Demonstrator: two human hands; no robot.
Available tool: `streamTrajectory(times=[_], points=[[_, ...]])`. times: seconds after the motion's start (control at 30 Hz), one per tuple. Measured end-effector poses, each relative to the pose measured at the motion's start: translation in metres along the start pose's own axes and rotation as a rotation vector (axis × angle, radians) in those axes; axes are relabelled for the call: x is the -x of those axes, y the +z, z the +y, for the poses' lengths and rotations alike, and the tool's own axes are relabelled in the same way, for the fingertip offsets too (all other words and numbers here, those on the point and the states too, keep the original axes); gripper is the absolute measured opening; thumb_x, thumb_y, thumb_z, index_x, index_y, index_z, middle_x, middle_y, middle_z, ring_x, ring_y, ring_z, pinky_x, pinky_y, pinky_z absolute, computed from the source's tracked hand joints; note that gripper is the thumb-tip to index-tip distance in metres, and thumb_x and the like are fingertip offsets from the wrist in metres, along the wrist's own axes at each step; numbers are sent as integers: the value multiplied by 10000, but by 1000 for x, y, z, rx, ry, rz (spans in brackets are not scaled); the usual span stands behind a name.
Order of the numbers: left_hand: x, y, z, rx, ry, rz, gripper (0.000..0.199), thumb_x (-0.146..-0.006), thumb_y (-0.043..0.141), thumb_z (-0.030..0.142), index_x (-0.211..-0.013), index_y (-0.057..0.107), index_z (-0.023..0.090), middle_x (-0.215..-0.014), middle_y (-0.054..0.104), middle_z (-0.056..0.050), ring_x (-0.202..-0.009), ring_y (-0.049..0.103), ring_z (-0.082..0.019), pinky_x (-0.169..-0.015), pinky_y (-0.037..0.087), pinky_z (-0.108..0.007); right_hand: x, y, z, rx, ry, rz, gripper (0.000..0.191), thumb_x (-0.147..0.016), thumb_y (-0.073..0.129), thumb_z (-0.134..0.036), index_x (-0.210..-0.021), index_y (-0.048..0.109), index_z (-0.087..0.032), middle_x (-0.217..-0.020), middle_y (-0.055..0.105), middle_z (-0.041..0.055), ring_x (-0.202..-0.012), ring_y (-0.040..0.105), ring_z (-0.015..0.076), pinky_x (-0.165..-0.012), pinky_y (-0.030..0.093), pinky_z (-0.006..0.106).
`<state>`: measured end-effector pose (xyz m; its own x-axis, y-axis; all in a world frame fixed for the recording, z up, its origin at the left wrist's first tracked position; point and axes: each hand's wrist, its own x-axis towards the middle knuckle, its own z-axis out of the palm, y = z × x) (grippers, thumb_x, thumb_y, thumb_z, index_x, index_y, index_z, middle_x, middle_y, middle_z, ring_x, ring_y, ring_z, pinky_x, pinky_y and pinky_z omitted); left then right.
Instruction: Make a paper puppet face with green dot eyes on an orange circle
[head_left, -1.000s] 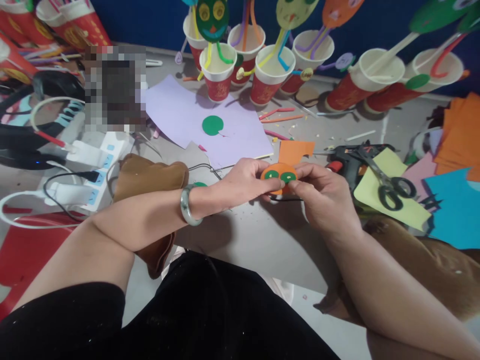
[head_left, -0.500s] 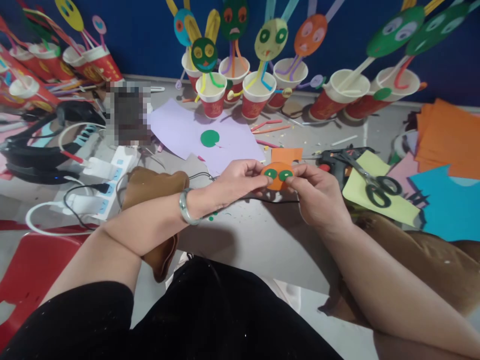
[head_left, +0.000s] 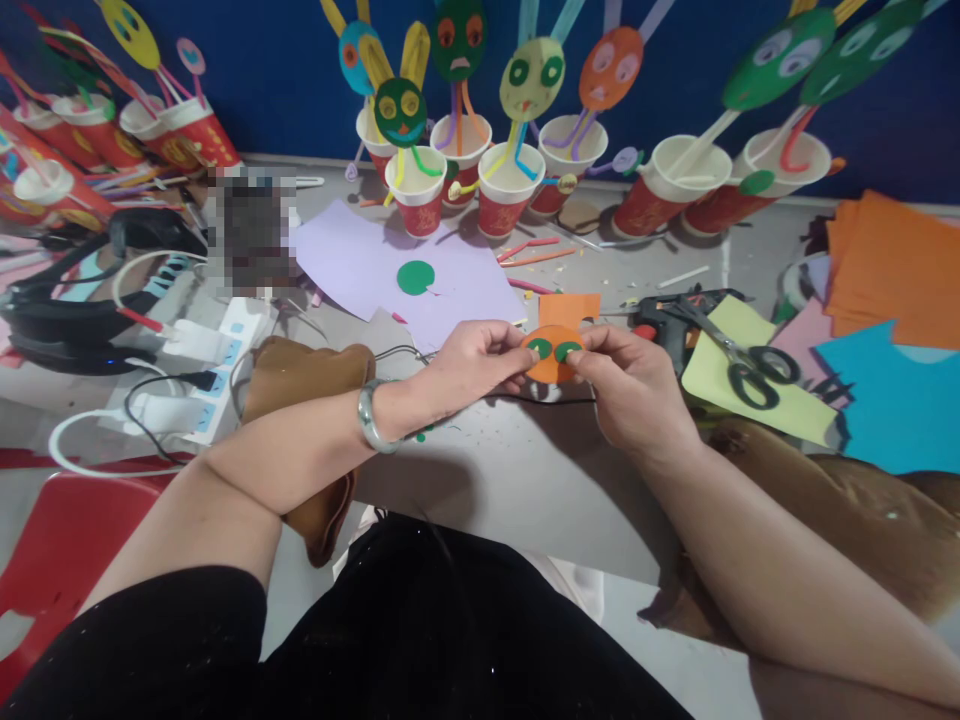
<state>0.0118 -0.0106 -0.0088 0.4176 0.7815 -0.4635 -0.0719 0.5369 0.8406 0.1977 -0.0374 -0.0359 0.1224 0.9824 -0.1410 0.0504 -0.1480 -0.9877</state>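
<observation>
Between my two hands is an orange paper disc (head_left: pixel 553 372) bearing two green paper eyes, each with a small pale spot. My left hand (head_left: pixel 484 358) pinches its left edge, thumb on the left eye. At the right edge my right hand (head_left: pixel 634 385) grips it the same way, its thumb against the right eye. An orange paper scrap (head_left: pixel 571 307) lies just behind the disc. Farther back, a green paper circle (head_left: pixel 415 278) with a small notch rests on a lilac sheet (head_left: pixel 337 250).
Red paper cups (head_left: pixel 504 205) with paper-faced figures line the blue wall. To the right are scissors (head_left: pixel 754 375) on yellow paper, a glue gun (head_left: pixel 675 318), orange sheets (head_left: pixel 896 270) and blue paper (head_left: pixel 892 410). A power strip (head_left: pixel 225 370) and a brown pouch (head_left: pixel 307 375) lie left.
The view has shifted slightly. Both hands still hold the orange disc by its edges, thumbs on the green eyes; little else differs.
</observation>
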Motion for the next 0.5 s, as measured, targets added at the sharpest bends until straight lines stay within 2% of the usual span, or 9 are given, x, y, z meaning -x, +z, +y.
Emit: streamTrajectory(times=[0.13, 0.5], points=[[1, 2, 3, -10, -12, 4, 251, -987, 689, 35, -763, 616, 123, -593, 649, 74, -507, 625, -10, -551, 494, -122, 0, -1, 1, 42, -21, -2, 265, -731, 855, -358, -711, 625, -228, -660, 591, -28, -583, 514, 110, -523, 438, 243], [3, 2, 3, -22, -5, -11, 272, -995, 670, 31, -752, 599, 133, -598, 649, 65, -510, 622, -13, -546, 485, -123, -1, -4, -6, 139, -41, -21, 217, -703, 805, -334, -675, 613, -237, -700, 659, -9, -638, 582, 139, -572, 491, 266]])
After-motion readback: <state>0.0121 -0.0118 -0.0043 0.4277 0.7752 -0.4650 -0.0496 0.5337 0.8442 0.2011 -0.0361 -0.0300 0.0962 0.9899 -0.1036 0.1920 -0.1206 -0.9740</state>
